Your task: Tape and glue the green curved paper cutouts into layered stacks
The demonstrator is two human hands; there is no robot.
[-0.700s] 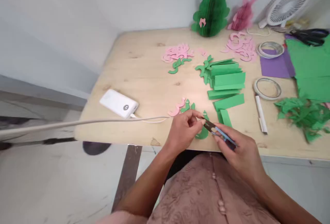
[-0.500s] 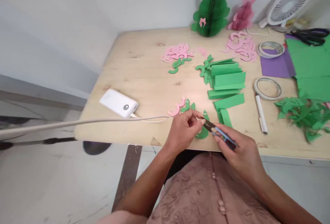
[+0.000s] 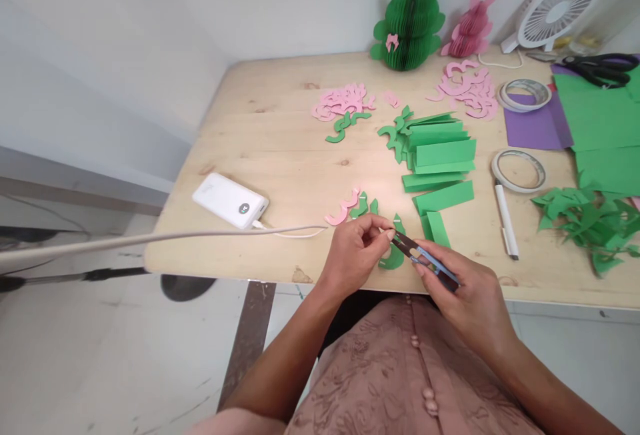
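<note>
The left hand (image 3: 356, 253) has its fingertips pinched together, on what I cannot tell; a green cutout (image 3: 395, 261) lies on the table (image 3: 280, 155) beneath blue-handled snips (image 3: 436, 265) gripped by the right hand (image 3: 473, 293). Blades so close could nick a fingertip if they slip.

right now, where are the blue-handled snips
In the head view, the snips are right of centre in the right hand, tips beside the left hand.

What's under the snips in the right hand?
Under the snips, part of a green cutout shows on the table. The snips and left hand seem to cover some of it; whatever lies directly beneath the right hand can't be seen.
</note>
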